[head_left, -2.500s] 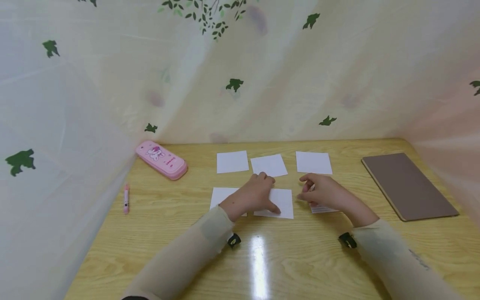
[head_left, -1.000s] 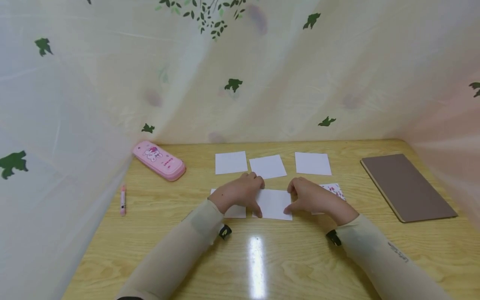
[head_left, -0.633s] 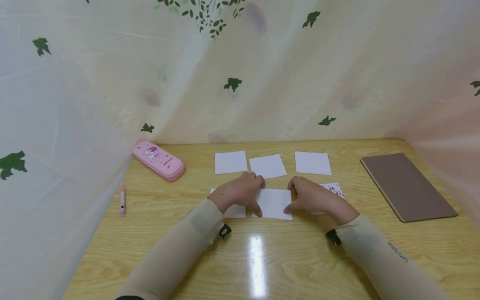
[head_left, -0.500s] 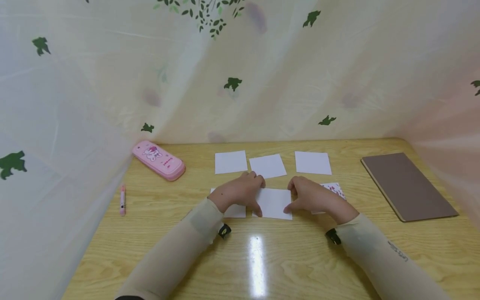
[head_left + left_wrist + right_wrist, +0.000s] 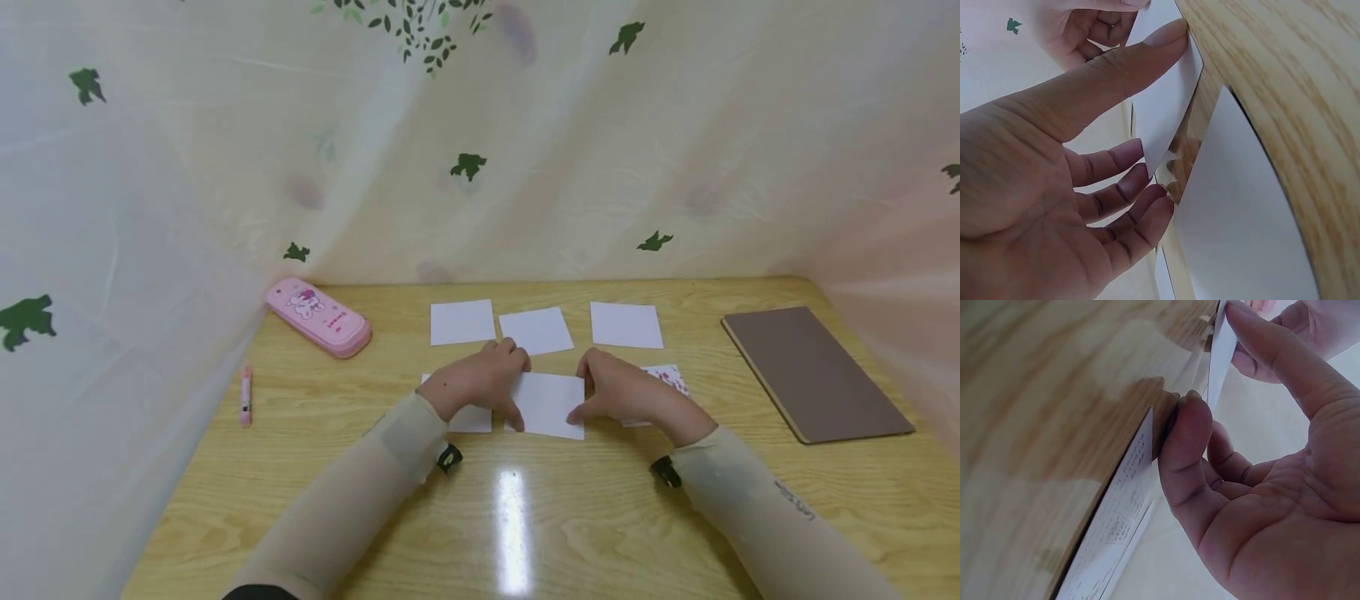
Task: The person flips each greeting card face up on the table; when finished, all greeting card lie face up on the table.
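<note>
A pale curtain (image 5: 540,167) with green motifs is hung behind a wood-grain table (image 5: 600,525). In the head view, a white card (image 5: 551,404) is held between the left hand (image 5: 482,379) and the right hand (image 5: 621,387); its longer span is apparently run from hand to hand, so neither can be called nearer. Left of the white card, a second card (image 5: 471,421) is partly covered by the left arm; right of it, a patterned card (image 5: 667,377) is half hidden; beyond it, three blank cards (image 5: 462,322) are spread in a row. A pink case (image 5: 318,318), apparently closed, is seen far to its left, its contents hidden. In the left wrist view, the white card's side is pinched by thumb and fingers. In the right wrist view, its opposite side is likewise pinched; whether it is lifted cannot be told.
</note>
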`<state>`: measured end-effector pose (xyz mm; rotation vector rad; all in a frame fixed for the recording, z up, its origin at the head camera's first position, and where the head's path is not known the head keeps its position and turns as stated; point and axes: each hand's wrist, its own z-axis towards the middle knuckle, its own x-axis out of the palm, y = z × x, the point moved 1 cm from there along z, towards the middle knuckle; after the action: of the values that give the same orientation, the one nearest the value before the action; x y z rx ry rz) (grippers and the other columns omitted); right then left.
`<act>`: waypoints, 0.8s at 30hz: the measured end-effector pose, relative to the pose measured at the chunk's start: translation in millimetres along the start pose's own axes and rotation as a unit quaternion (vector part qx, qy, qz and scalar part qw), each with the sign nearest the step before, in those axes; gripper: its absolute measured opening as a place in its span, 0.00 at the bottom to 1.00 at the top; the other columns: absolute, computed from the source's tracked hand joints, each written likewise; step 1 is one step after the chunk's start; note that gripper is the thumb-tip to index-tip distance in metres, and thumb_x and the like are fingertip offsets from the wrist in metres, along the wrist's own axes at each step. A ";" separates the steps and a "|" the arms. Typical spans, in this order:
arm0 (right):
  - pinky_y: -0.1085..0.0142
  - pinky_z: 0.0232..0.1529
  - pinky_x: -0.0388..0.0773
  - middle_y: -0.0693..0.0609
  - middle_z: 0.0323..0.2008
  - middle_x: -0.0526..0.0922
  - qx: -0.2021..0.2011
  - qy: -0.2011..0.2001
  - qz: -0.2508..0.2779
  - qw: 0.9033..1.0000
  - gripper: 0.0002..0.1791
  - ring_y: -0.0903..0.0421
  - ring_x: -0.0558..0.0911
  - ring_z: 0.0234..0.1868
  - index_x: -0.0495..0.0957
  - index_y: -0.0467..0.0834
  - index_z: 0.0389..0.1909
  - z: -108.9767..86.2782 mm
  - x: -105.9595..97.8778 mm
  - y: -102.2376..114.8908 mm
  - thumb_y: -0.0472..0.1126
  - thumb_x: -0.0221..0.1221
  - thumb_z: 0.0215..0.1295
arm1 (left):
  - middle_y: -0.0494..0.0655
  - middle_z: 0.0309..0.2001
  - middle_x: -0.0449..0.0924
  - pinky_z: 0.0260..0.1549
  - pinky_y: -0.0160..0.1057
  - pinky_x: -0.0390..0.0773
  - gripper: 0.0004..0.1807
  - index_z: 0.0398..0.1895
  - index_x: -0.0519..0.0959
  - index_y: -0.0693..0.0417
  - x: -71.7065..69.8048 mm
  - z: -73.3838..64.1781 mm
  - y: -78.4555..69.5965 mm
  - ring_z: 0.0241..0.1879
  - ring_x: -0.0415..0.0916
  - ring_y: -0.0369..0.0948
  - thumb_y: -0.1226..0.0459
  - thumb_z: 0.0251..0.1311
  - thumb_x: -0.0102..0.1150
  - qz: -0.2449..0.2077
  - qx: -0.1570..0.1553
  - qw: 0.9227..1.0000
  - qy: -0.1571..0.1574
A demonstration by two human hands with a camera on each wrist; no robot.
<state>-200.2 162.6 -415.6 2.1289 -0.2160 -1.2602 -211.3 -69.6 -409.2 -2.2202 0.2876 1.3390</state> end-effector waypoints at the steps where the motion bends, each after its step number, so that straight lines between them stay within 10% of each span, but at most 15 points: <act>1: 0.63 0.39 0.73 0.46 0.38 0.77 0.002 0.000 0.003 1.000 0.33 0.52 0.74 0.38 0.72 0.36 0.51 0.0 0.1 -0.1 0.46 0.81 0.56 | 0.49 0.63 0.71 0.66 0.44 0.78 0.48 0.70 0.71 0.51 -0.2 -0.2 -0.1 0.59 0.66 0.45 0.47 0.48 0.86 -0.001 0.000 1.000 0.000; 24: 0.63 0.35 0.77 0.47 0.34 0.77 0.007 -0.031 0.065 0.997 0.22 0.55 0.78 0.30 0.69 0.38 0.50 -6.3 -3.7 -7.3 0.44 0.71 0.70 | 0.51 0.51 0.80 0.50 0.41 0.77 0.28 0.64 0.71 0.52 3.7 -0.3 4.6 0.45 0.75 0.44 0.59 0.67 0.74 -0.142 -0.015 0.987 -0.071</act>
<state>-198.1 172.8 -415.2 2.0537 -0.3838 -1.2518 -211.2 -73.3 -413.7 -2.0826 -0.0979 1.3402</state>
